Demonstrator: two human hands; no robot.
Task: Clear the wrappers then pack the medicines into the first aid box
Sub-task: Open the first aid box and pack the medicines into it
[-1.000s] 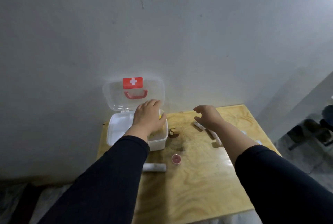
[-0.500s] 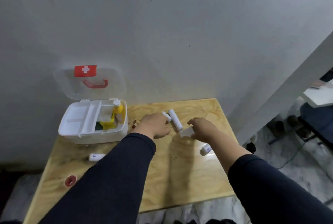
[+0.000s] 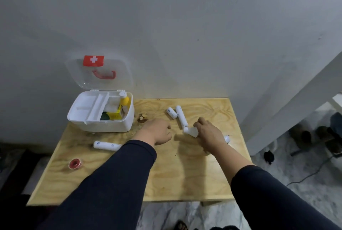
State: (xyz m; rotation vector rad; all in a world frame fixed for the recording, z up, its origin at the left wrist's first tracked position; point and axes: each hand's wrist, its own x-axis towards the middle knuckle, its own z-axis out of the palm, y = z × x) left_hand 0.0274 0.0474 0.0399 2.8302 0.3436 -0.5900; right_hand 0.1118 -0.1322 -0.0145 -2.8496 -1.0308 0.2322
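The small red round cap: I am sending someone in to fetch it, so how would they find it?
On the wooden table, look near the front left corner, well in front of the white first aid box. The small red round cap lies there alone, the only red thing on the tabletop.

A pale plywood table top [image 3: 185,174] stands against a plain grey plastered wall [image 3: 166,26], with mottled grey marble-patterned floor [image 3: 305,183] to its right and a white slanting beam [image 3: 288,107] beside it.
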